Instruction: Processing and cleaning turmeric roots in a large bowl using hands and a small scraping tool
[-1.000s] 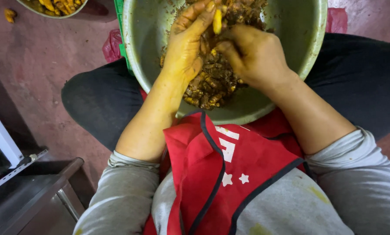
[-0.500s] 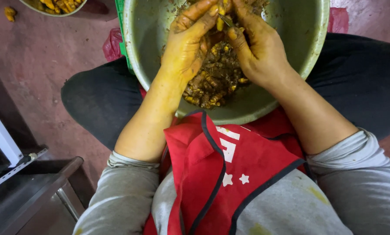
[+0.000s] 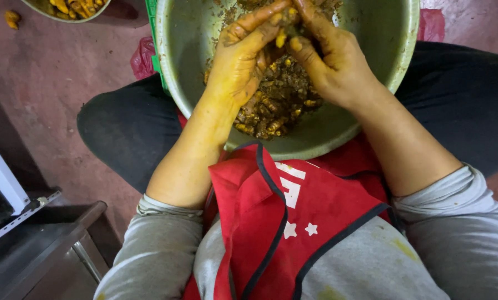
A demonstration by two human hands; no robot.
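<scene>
Both hands have risen over the bowl (image 3: 393, 66); left hand (image 3: 243, 61) and right hand (image 3: 332, 61) fingers pinch one yellow root piece (image 3: 282, 33).

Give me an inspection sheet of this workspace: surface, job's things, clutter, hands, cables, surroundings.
Surface: reddish-brown floor, stained.
Job's things: large round metal bowl resting on the seated person's lap, holding a heap of yellow-brown root pieces; a small yellow root piece is pinched between both hands.
Clutter: second metal bowl of yellow roots at the top left edge; one loose yellow piece on the floor; red plastic bag beside the bowl.
Hands: left hand and right hand, both yellow-stained, fingers closed on the piece above the heap.
Cables: nothing seen.
Surroundings: red apron, grey sleeves, metal furniture at lower left.
</scene>
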